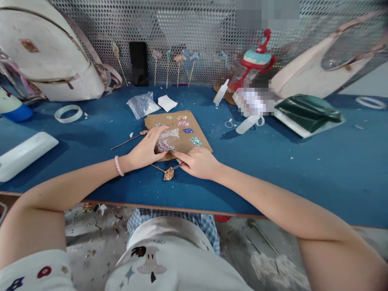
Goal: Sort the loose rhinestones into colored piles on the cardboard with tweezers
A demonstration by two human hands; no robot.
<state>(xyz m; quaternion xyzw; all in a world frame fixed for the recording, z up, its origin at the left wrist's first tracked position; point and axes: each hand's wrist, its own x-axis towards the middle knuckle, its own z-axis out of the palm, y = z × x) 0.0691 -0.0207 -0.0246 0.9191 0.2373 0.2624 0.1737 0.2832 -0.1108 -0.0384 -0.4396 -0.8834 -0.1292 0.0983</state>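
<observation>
My left hand (144,147) is closed on the edge of a small clear plastic bag (170,138) of glittering bits, above a brown cardboard sheet (198,127). The index finger of my right hand (198,162) reaches to the bag's lower edge. Tucked in that hand is a slim grey tool (177,166), perhaps tweezers, mostly hidden by the fingers. On the cardboard lie small heaps of sequins, among them a blue heap (188,130) and a teal heap (195,141). Below the tool's tip rests a gold fan-shaped hairpin (169,174). Another hairpin (129,142) lies left of the cardboard.
Several decorated hairpins (180,59) and a black phone (138,64) stand along the perforated metal panel (206,48). A zip bag (143,105), tape roll (68,114), glue bottle (221,92) and green pouch (309,113) lie about. Bags stand at both back corners.
</observation>
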